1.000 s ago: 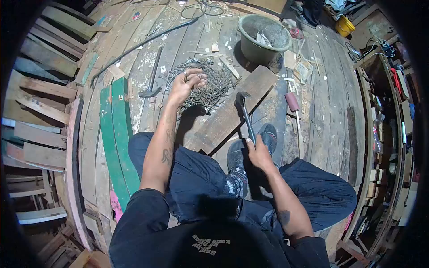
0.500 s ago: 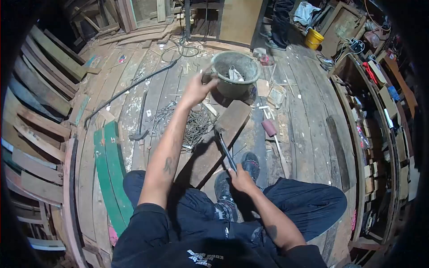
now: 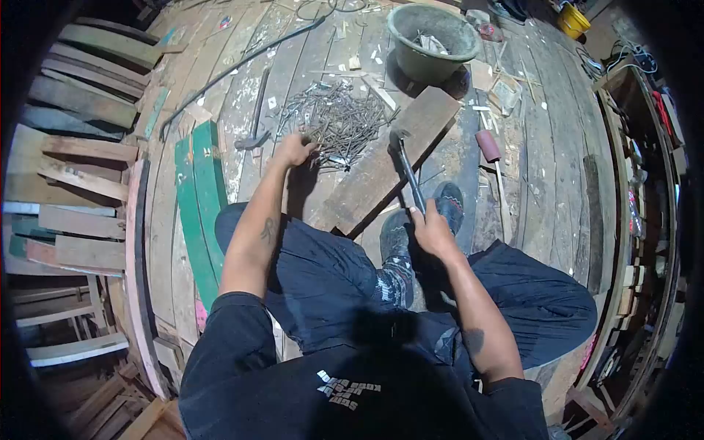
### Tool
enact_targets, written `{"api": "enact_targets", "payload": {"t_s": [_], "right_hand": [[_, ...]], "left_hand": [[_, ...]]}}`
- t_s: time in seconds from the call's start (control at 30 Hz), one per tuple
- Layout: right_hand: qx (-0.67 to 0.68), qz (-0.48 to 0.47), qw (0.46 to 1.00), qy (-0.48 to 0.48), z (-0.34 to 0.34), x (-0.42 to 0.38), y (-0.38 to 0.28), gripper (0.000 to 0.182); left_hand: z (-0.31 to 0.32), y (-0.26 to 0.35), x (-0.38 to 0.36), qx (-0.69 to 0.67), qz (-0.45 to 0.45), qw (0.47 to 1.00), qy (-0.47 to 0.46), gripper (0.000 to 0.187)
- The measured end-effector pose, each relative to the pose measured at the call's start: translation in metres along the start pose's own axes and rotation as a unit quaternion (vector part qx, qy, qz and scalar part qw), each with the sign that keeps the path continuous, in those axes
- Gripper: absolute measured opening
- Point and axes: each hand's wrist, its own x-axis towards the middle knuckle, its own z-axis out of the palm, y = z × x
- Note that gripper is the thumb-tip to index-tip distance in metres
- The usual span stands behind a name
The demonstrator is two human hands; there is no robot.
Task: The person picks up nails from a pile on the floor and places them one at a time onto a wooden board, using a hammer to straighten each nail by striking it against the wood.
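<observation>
The tangled heap of grey metal nails (image 3: pixel 343 121) lies ahead-right of your nearer left hand (image 3: pixel 295 149), grip unreadable; your right hand (image 3: pixel 435 233) clasps the dark-handled metal hammer (image 3: pixel 408 171), slanting forward-left.

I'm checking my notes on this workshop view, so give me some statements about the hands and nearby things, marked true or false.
1. The right hand grips a hammer. True.
2. The left hand is inside the bucket. False: it is at the near edge of the nail pile.
3. The green boards lie to the person's right. False: they lie to the left.
4. The hammer's head is over the brown plank. True.
5. The bucket is empty. False: something pale is in it.
</observation>
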Motion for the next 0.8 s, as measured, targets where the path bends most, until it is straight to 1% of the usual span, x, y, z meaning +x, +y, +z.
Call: {"api": "enact_targets", "payload": {"t_s": [0.1,0.13,0.17,0.23,0.27,0.3,0.37,0.4,0.43,0.5,0.53,0.57,0.63,0.67,0.7,0.8], "right_hand": [[0.004,0.002,1.000,-0.002,-0.001,0.000,-0.002,0.045],[0.005,0.003,1.000,-0.002,-0.001,0.000,-0.003,0.044],[0.007,0.004,1.000,-0.001,-0.001,0.001,-0.004,0.043],[-0.005,0.014,1.000,0.005,-0.001,-0.002,-0.008,0.041],[-0.007,0.013,1.000,0.010,-0.001,-0.003,-0.011,0.040],[-0.011,0.011,1.000,0.014,-0.001,-0.004,-0.012,0.040],[-0.012,0.007,1.000,0.011,0.001,-0.003,-0.007,0.039],[-0.012,0.004,1.000,0.011,0.000,-0.002,-0.007,0.039],[-0.012,0.001,1.000,0.009,0.000,-0.002,-0.007,0.039],[-0.015,0.003,1.000,0.009,0.000,-0.002,-0.009,0.038],[-0.012,0.002,1.000,0.010,0.000,-0.002,-0.010,0.038],[-0.007,0.000,1.000,0.013,0.000,-0.002,-0.011,0.038],[-0.013,0.004,1.000,0.012,0.001,0.000,-0.008,0.038],[-0.018,0.006,1.000,0.010,0.001,0.001,-0.008,0.038],[-0.019,0.005,1.000,0.014,0.000,0.000,-0.009,0.038],[-0.011,0.008,1.000,0.011,-0.001,-0.001,-0.011,0.039]], "left_hand": [[0.019,-0.014,-0.010,-0.010,-0.003,1.000,-0.001,0.030],[0.025,-0.009,-0.010,0.006,-0.030,0.999,0.017,0.032],[0.031,-0.004,-0.008,0.003,-0.027,0.999,0.016,0.032],[0.037,0.023,-0.014,0.038,0.126,0.987,0.092,0.036],[0.044,0.030,-0.011,0.058,0.167,0.977,0.116,0.043],[0.049,0.036,-0.009,0.053,0.169,0.978,0.112,0.043],[0.057,0.042,-0.009,0.088,0.192,0.971,0.109,0.044],[0.058,0.041,-0.009,0.124,0.198,0.968,0.087,0.042],[0.059,0.040,-0.010,0.118,0.192,0.970,0.087,0.042],[0.057,0.039,-0.008,0.141,0.195,0.969,0.053,0.042],[0.057,0.039,-0.008,0.162,0.196,0.965,0.057,0.038],[0.057,0.040,-0.009,0.162,0.195,0.966,0.058,0.038],[0.057,0.047,-0.011,0.168,0.193,0.965,0.061,0.034],[0.055,0.050,-0.013,0.165,0.191,0.966,0.048,0.028],[0.057,0.051,-0.014,0.165,0.193,0.966,0.052,0.028],[0.063,0.049,-0.011,0.170,0.214,0.960,0.065,0.022]]}}
